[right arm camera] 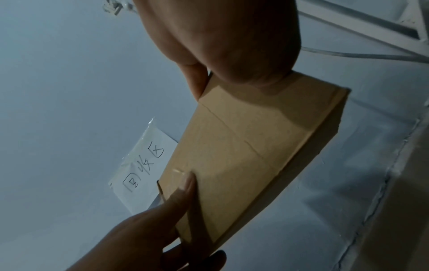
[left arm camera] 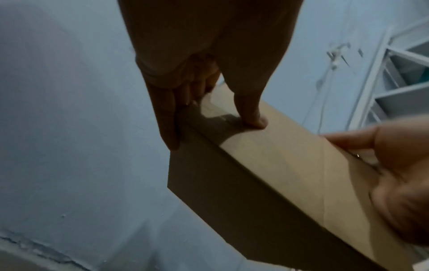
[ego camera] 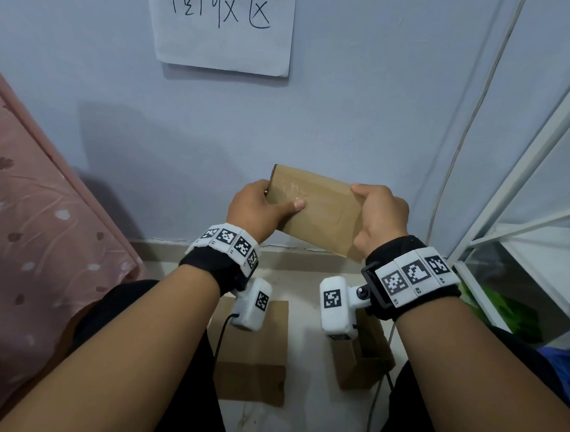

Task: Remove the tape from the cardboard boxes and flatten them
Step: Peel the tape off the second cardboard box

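- Left hand (ego camera: pixel 256 211) first: it's clamped on the left end of the cardboard box (ego camera: pixel 323 214), fingers wrapped behind, thumb (ego camera: pixel 292 205) laid flat across the near face.
- That thumb tip sits right on a glossy patch, which looks like clear tape (ego camera: pixel 293 190) running over the left part of the face. My read is that he's feeling for an edge to lift.
- The box itself is up in the air in front of the blue wall (ego camera: pixel 118 110), tilted, left end higher, still closed and full-shaped. Nothing flattened on this one yet.
- Advice from where I stand: dig the nail under a tape corner, peel low and slow along the face, not straight up, or the paper skin tears and the tape snaps short.
- Over to the right hand (ego camera: pixel 380 220): it's gripping the right end, thumb on the near face, fingers curled round the back. Good anchor; it should hold firm and pull against the peel.
- From the right wrist view, faint seams cross the face, so check for more tape there; I can't tell for sure.
- Down on the floor near his knees lie two more brown cardboard pieces (ego camera: pixel 255 351), one left, one right, partly hidden by the wrist cameras.
- Far right, a white rack (ego camera: pixel 520 180) stands by the wall, well clear.
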Available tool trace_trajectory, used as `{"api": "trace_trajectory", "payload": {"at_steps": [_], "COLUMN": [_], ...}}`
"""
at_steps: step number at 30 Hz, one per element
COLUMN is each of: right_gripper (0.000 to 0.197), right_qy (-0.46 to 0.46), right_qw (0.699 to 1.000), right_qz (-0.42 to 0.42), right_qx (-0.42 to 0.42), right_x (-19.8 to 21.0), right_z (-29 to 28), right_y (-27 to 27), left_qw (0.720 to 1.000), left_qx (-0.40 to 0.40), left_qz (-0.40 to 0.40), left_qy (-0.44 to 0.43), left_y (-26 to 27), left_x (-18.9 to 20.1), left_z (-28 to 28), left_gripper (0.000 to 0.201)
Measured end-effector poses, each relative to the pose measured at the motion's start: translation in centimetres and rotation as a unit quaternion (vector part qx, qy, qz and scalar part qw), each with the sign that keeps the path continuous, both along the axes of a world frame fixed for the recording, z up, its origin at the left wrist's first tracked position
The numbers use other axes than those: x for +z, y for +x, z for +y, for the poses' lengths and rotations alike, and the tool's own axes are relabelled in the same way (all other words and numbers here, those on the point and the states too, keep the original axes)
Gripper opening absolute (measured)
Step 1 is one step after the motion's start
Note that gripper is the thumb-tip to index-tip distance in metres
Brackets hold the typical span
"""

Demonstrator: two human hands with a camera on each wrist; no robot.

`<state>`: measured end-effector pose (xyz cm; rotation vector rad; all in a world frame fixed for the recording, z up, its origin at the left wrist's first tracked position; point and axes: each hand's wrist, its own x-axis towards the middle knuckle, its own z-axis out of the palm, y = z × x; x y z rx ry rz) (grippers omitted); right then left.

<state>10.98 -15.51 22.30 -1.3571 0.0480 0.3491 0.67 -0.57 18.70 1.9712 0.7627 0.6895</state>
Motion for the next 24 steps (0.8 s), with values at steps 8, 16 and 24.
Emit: {"api": "trace_trajectory", "payload": {"at_steps": [8,16,24], "right_gripper": [0.002,0.003,0.003], "right_qy": [-0.006,-0.013,-0.019], "right_qw": [1.0,1.0,1.0], "right_qz": [-0.007,0.007,0.006], "right_qx": [-0.007,-0.003,0.004], "right_x": [0.4,1.2,1.1], "right_z": [-0.8,-1.8,-1.6], "right_y": [0.6,0.8,0.3], "left_qw": [0.998,0.997,0.996], "left_qx": [-0.055,-0.079,-0.058], "left_qz": [0.013,-0.007,0.059], "left_qy": [-0.03,-0.026,0.009], "left_y": [-0.2,-0.5,-0.5], "left_x": [0.1,0.3,0.2], "left_z": [-0.6,0.0,-1.3], "left_gripper": [0.056,0.032,0.076]}}
